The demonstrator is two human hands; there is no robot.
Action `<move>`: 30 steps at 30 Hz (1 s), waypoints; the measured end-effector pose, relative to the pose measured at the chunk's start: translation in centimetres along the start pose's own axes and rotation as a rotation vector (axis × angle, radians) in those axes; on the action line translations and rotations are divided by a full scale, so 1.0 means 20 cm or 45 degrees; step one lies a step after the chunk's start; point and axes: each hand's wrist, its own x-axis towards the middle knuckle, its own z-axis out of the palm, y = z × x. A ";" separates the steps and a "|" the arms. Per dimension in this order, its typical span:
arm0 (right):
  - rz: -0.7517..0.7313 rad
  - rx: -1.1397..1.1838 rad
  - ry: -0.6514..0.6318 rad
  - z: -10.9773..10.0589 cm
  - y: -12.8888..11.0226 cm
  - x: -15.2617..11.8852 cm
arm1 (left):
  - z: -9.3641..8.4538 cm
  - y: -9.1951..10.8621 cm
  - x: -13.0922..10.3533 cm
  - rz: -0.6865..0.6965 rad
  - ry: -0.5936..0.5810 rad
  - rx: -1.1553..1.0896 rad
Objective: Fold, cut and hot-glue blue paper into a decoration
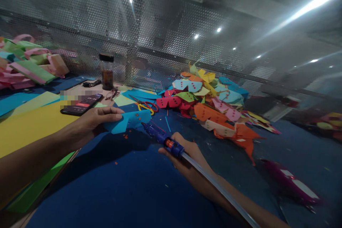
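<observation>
Between the thumb and fingers of my left hand (107, 117) is a blue folded paper piece (127, 121) with small orange squares on it. My right hand (187, 153) is closed around a blue glue gun (162, 138), and a long clear glue stick (213, 181) runs out of its back end. The gun's nozzle points at the right part of the paper, very close to it; whether they touch I cannot tell. Tiny orange paper bits (126, 136) lie on the blue table (120, 188) below the paper.
Scissors with yellow and red handles (145, 108) lie behind the paper. Folded coloured paper pieces (208, 96) are heaped at back right. A purple object (290, 181) lies right. Leftward are a phone (82, 104), a lidded jar (107, 74), yellow sheets (34, 124) and paper loops (32, 64).
</observation>
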 end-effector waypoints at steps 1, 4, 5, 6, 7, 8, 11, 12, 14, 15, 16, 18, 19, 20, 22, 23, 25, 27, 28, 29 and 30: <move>-0.008 -0.022 0.006 0.00 0.00 0.00 | 0.00 0.00 0.00 -0.001 -0.003 0.003; -0.009 -0.055 0.016 0.00 0.01 0.00 | 0.00 0.00 0.00 -0.001 -0.016 0.001; 0.000 -0.051 0.013 0.00 0.01 0.00 | 0.00 0.00 0.00 0.000 -0.015 0.002; 0.009 -0.042 0.010 0.00 0.02 0.00 | 0.00 0.00 0.00 0.000 -0.014 0.001; 0.014 -0.029 0.008 0.00 0.02 0.00 | 0.00 0.00 0.00 0.001 -0.009 -0.001; 0.015 -0.017 0.008 0.00 0.02 0.00 | 0.00 0.00 0.00 0.003 -0.002 -0.003; -0.001 0.015 0.011 0.00 0.02 0.00 | 0.00 0.00 0.00 0.012 0.005 -0.009; -0.006 0.025 0.011 0.00 0.01 0.00 | 0.01 0.00 0.00 0.009 0.007 -0.012; -0.008 0.061 0.007 0.00 0.01 0.00 | 0.01 0.00 0.00 0.000 0.018 -0.014; -0.003 0.088 0.009 0.00 0.01 0.00 | 0.00 0.00 0.00 -0.005 0.023 -0.015; 0.009 0.118 0.014 0.00 0.01 0.00 | 0.00 0.00 0.00 -0.010 0.026 -0.019; 0.038 0.191 0.040 0.01 0.01 -0.01 | 0.00 0.00 0.00 -0.018 0.020 -0.029; 0.055 0.226 0.054 0.01 0.01 -0.01 | 0.00 0.00 0.00 -0.026 0.011 -0.037; 0.071 0.259 0.063 0.01 0.01 -0.01 | 0.00 0.00 0.00 -0.033 0.004 -0.042; 0.094 0.306 0.068 0.01 0.00 -0.01 | -0.01 0.00 0.00 -0.043 0.001 -0.047; 0.104 0.315 0.068 0.01 -0.01 0.00 | -0.01 0.00 0.00 -0.045 0.006 -0.045; 0.124 0.323 0.063 0.01 -0.01 0.00 | -0.01 0.00 0.00 -0.045 0.019 -0.035; 0.174 0.335 0.046 0.01 -0.01 0.00 | -0.01 0.00 0.00 -0.042 0.030 -0.032; 0.207 0.338 0.033 0.02 0.00 0.00 | -0.01 0.00 0.00 -0.037 0.035 -0.032; 0.237 0.342 0.022 0.02 0.01 0.01 | -0.01 0.00 0.00 -0.032 0.039 -0.031; 0.263 0.339 0.019 0.03 0.02 0.01 | -0.01 0.00 0.01 -0.023 0.039 -0.030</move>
